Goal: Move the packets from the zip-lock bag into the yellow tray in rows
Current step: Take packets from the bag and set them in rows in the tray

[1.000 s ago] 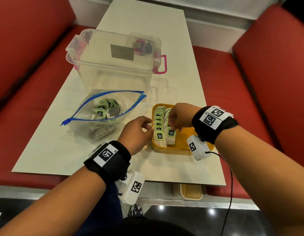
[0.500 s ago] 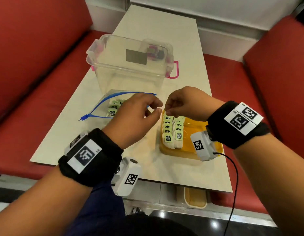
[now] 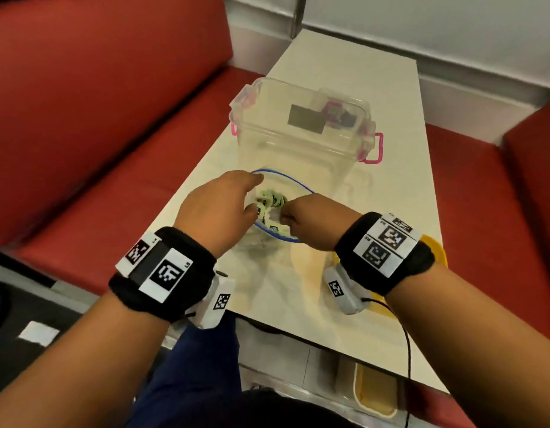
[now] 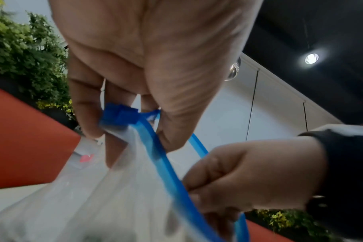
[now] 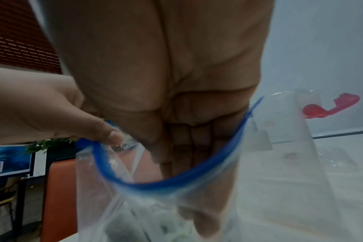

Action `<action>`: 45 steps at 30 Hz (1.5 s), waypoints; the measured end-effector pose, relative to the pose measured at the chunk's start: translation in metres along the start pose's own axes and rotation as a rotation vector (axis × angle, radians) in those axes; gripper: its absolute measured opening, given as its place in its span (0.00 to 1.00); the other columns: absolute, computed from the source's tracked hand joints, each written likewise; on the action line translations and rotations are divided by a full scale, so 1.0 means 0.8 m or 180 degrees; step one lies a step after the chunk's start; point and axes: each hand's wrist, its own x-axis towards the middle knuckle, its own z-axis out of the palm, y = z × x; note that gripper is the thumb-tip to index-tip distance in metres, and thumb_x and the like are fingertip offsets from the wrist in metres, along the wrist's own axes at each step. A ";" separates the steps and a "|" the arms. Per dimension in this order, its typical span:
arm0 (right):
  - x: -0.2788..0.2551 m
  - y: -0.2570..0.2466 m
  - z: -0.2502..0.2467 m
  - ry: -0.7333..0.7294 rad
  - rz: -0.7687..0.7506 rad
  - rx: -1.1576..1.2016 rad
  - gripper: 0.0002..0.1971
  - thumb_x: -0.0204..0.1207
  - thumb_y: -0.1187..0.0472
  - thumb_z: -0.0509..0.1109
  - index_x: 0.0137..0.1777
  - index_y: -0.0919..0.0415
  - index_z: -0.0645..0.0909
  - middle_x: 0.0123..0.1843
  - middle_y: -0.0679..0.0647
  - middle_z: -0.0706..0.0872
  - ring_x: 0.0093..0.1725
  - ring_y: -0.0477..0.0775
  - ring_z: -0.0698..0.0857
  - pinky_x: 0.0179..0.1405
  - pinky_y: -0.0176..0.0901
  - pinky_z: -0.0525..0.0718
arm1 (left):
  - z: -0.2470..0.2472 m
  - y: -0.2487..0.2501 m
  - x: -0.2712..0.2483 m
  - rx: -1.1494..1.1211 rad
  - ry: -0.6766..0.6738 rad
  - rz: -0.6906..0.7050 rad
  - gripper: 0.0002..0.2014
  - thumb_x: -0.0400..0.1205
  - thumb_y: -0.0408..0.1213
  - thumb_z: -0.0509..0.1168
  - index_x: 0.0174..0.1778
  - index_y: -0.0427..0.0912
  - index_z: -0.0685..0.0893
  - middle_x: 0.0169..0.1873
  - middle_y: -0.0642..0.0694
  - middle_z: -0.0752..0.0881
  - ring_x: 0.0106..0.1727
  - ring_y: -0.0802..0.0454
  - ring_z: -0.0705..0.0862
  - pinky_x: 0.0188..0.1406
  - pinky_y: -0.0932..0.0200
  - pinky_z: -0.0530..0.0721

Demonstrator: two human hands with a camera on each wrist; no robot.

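- Blue zip rim of the zip-lock bag, lifted since a second ago; left hand pinches it, holding the mouth wide.
- Packets lie below that pinch.
- Right hand, off the yellow tray, now reaches inside; whether it grasps anything I cannot tell. Next fetch has begun.

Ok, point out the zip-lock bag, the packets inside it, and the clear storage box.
zip-lock bag [image 5: 155, 185]: right wrist view, on its blue zipper rim.
packets [image 3: 269, 200]: head view, on the green pile inside the bag.
clear storage box [image 3: 301, 149]: head view, on its front wall.
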 end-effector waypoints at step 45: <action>-0.041 0.011 -0.046 0.1193 0.0393 0.0967 0.08 0.74 0.55 0.70 0.35 0.53 0.76 0.28 0.48 0.75 0.35 0.57 0.78 0.30 0.47 0.73 | 0.006 0.003 -0.006 -0.0110 0.0162 -0.0022 0.30 0.76 0.31 0.64 0.77 0.49 0.72 0.77 0.52 0.70 0.61 0.44 0.82 0.54 0.50 0.81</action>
